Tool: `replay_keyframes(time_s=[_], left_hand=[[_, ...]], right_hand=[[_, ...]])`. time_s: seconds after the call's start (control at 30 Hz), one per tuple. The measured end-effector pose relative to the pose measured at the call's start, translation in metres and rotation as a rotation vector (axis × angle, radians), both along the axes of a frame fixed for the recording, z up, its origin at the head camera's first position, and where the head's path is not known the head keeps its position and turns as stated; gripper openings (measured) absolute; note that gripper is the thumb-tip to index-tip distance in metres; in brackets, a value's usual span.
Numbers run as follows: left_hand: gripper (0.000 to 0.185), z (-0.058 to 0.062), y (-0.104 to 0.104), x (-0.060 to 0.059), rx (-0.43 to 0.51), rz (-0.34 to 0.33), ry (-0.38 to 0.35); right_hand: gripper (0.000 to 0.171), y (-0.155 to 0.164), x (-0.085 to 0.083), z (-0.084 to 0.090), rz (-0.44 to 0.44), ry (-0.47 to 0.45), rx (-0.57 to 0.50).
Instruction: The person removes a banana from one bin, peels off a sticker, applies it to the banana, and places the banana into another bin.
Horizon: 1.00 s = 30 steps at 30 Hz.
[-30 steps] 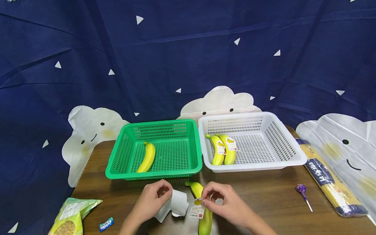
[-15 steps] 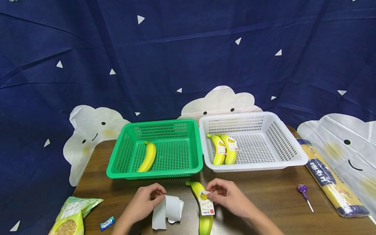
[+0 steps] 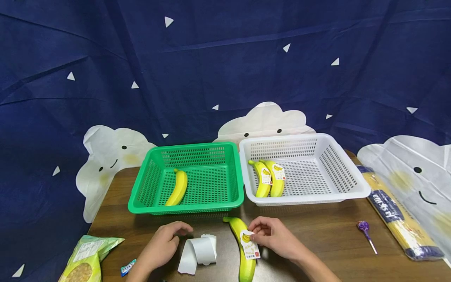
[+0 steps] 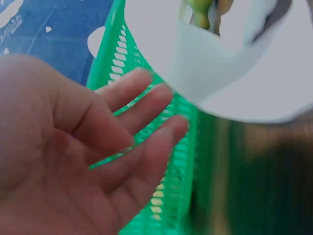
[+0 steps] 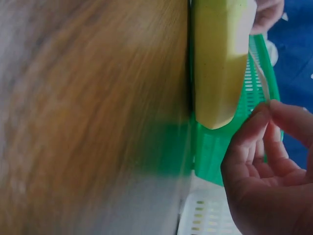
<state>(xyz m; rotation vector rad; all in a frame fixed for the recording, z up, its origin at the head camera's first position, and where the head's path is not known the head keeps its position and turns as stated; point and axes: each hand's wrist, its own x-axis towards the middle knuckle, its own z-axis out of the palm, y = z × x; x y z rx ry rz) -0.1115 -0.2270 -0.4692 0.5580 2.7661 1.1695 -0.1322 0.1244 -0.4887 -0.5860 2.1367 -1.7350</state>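
Observation:
In the head view a yellow-green banana (image 3: 246,270) lies on the table in front of the baskets. My right hand (image 3: 273,237) pinches the upper edge of a white sticker (image 3: 251,250) with a banana picture, held over that banana. The sticker shows edge-on between thumb and fingertip in the right wrist view, beside the banana (image 5: 220,63). A curled white paper strip (image 3: 204,251) rests on the table left of the banana. Just left of the strip is my left hand (image 3: 160,244), holding nothing. The left wrist view shows its fingers (image 4: 146,110) loosely bent, apart from the strip.
A green basket (image 3: 186,206) holds one banana. In the white basket (image 3: 306,199) lie two bananas with stickers. A yellow bag (image 3: 82,260) and a small blue packet (image 3: 127,268) are at left, a lollipop (image 3: 363,226) and a spaghetti pack (image 3: 398,213) at right.
The sticker came away from the strip and moved over the banana in my right hand. My left hand let go of the strip and drew left; the strip now lies on the table.

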Motion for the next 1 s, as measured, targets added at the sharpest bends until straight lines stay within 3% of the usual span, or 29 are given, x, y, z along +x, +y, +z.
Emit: replay_keyframes(time_s=[0.1,0.2,0.33,0.53,0.73,1.0], left_hand=[[0.032,0.008,0.011,0.002,-0.005,0.103,0.079],[0.024,0.014,0.026,0.003,0.053,0.136,0.127],[0.020,0.015,0.046,0.002,0.111,0.061,0.169],[0.012,0.008,0.082,-0.004,-0.053,-0.026,0.252],[0.025,-0.006,0.111,-0.007,-0.207,-0.115,0.329],[0.043,-0.017,0.121,-0.003,-0.284,-0.169,0.312]], right_hand=[[0.017,0.000,-0.001,-0.002,-0.012,-0.010,0.007],[0.018,0.000,-0.002,-0.004,-0.032,-0.022,0.015],[0.020,0.000,-0.003,-0.004,-0.059,-0.043,0.040],[0.025,-0.001,-0.007,-0.005,-0.086,-0.060,0.072],[0.025,-0.003,-0.010,-0.007,-0.083,-0.043,0.095],[0.024,-0.004,-0.007,-0.006,-0.063,0.020,0.155]])
